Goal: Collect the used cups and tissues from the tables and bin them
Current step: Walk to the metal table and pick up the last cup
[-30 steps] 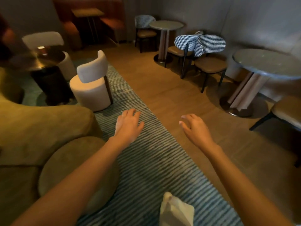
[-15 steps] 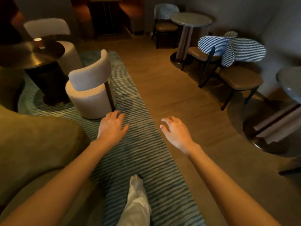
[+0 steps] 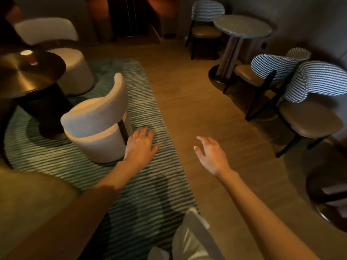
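Empty-handed in a dim lounge

Both the left hand (image 3: 140, 145) and right hand (image 3: 211, 155) reach forward with relaxed fingers over a striped rug (image 3: 146, 194); a paper cup (image 3: 30, 57) stands on the round dark table (image 3: 22, 76) at left.

The room was dim and warm-toned, with corners falling to near black. A bright sheen lay on the round dark table (image 3: 28, 72) at upper left, where a cup (image 3: 30, 57) glowed. Soft shadows pooled under the pale chair (image 3: 97, 124) and the checked chairs (image 3: 308, 94) at right. The wide lens bent the frame edges, and the whole picture was slightly soft, the striped rug (image 3: 142, 194) smeared by motion.
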